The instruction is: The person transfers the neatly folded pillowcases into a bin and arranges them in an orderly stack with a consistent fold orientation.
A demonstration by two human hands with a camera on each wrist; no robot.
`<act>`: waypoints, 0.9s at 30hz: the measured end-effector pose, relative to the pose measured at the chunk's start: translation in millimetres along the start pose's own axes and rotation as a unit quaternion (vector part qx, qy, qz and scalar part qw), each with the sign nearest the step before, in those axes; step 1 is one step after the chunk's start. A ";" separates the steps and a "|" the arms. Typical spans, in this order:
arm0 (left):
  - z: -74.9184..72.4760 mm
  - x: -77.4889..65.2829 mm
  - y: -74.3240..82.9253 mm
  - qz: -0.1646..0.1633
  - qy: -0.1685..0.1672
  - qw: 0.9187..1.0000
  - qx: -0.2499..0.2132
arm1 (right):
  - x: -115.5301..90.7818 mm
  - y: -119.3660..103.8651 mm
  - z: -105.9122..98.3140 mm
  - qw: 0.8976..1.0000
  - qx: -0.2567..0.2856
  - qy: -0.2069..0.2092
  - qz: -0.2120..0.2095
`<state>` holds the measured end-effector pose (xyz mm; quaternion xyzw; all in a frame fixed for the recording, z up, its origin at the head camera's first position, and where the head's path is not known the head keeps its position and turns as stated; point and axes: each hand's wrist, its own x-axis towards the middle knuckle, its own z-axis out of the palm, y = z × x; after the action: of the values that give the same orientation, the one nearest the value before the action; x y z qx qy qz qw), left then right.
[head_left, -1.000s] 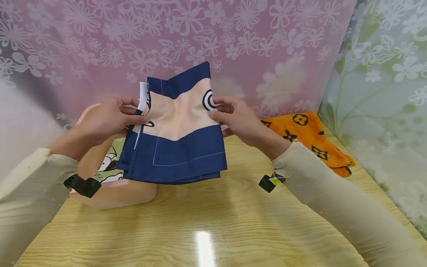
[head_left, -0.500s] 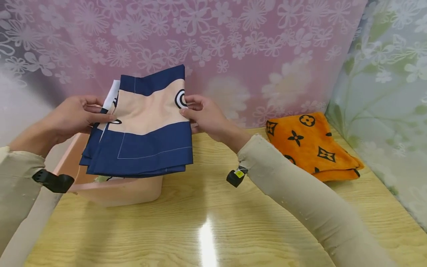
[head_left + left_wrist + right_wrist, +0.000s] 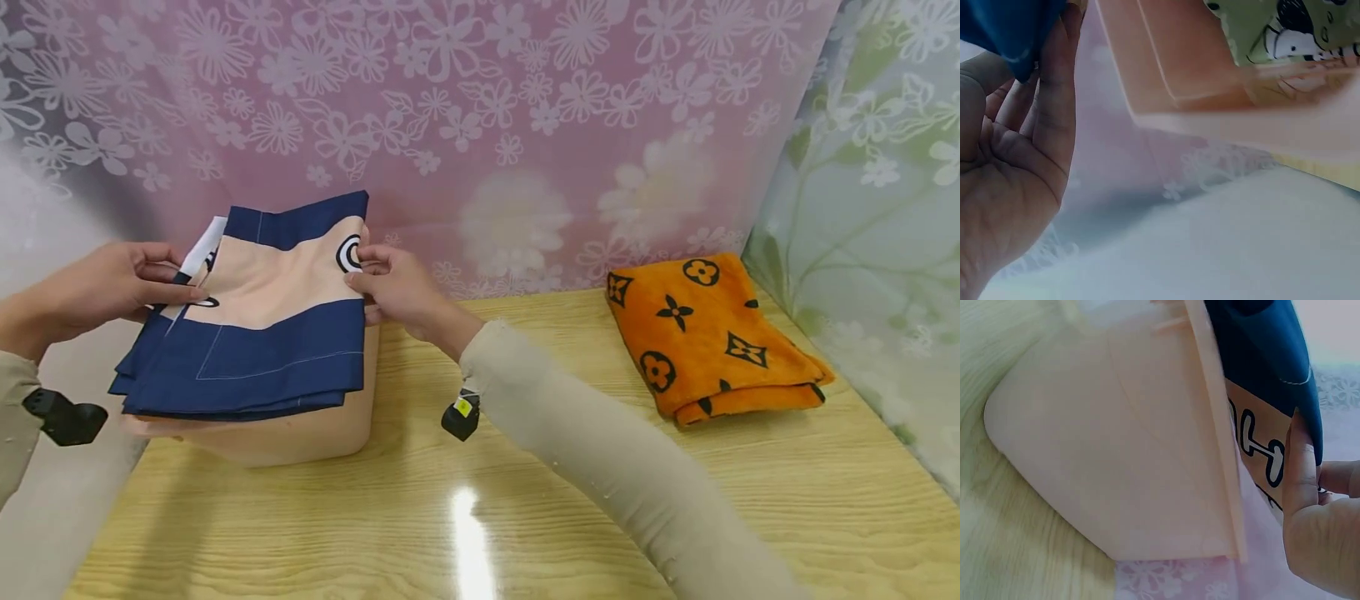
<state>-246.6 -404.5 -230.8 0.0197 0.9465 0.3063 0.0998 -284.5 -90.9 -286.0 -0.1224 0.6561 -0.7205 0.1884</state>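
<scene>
A folded navy and peach cloth (image 3: pixel 277 283) with black-and-white print is held up between both hands. My left hand (image 3: pixel 120 287) pinches its left side, thumb in front and fingers behind. On the opposite side my right hand (image 3: pixel 401 292) grips the edge beside a ringed circle print. Below the cloth stands a peach plastic bin (image 3: pixel 315 437), its opening mostly hidden in the head view. Inside the bin, the left wrist view shows a green cloth (image 3: pixel 1310 31) with a cartoon print. The right wrist view shows the navy and peach cloth by the bin's rim.
An orange towel (image 3: pixel 682 333) with black flower motifs lies folded on the right of the wooden table (image 3: pixel 570 517). A pink floral curtain (image 3: pixel 450 125) hangs behind the table, and a pale floral one (image 3: pixel 885 250) on the right.
Both hands have carried the folded cloth leftward, then down over the peach bin. The grip of each hand looks the same. The orange towel is now fully uncovered by the right arm.
</scene>
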 end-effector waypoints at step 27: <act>9.6 11.6 -55.7 -0.019 0.007 1.000 -0.016 | 20.9 26.1 35.7 0.987 -0.140 0.074 -0.037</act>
<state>-254.8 -443.1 -273.0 -0.0025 0.9424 0.3195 0.0993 -285.3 -133.8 -309.4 -0.1183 0.7575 -0.6352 0.0935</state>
